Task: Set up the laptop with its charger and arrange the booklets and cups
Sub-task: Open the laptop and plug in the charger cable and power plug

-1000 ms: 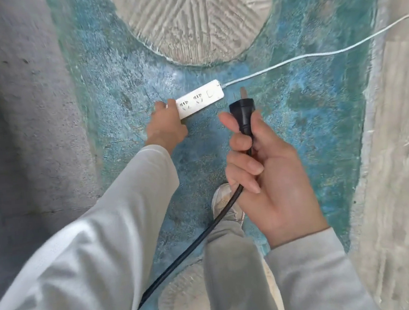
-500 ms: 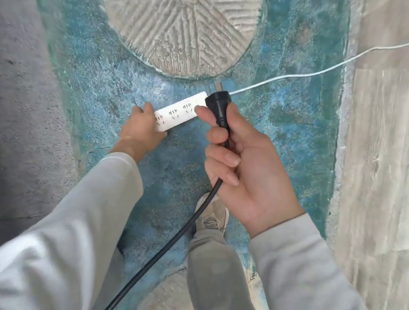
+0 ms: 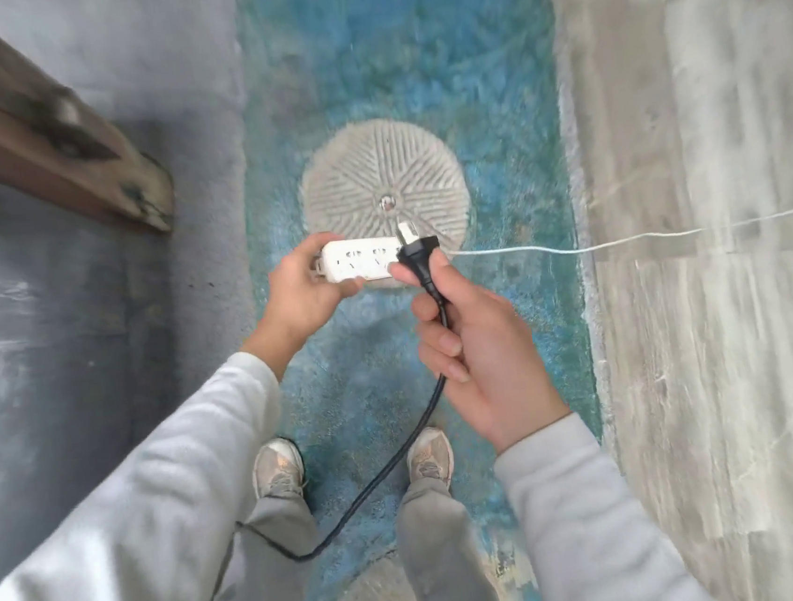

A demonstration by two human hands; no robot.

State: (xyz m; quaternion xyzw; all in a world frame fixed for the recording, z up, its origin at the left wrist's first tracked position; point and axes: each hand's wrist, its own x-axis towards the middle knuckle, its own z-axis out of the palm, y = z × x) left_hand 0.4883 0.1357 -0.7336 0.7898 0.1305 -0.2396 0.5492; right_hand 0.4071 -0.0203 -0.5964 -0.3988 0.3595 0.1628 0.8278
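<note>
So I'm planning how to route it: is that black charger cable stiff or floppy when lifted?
Probably floppy: the black cable sags from the right hand and loops near the shoes. Likely light: one hand carries it. The plug looks rigid.

Charger cable [image 3: 378, 477] tail prob behind L sleeve [image 3: 160, 496], white cord [image 3: 623, 241] cut at rt edge

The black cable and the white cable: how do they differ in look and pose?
The black cable is thick, the white cable thin. The black cable hangs from the plug in the right hand and loops down by the shoes; the white cable runs almost straight from the power strip in the left hand to the right edge. Each ends in a held thing.
</note>
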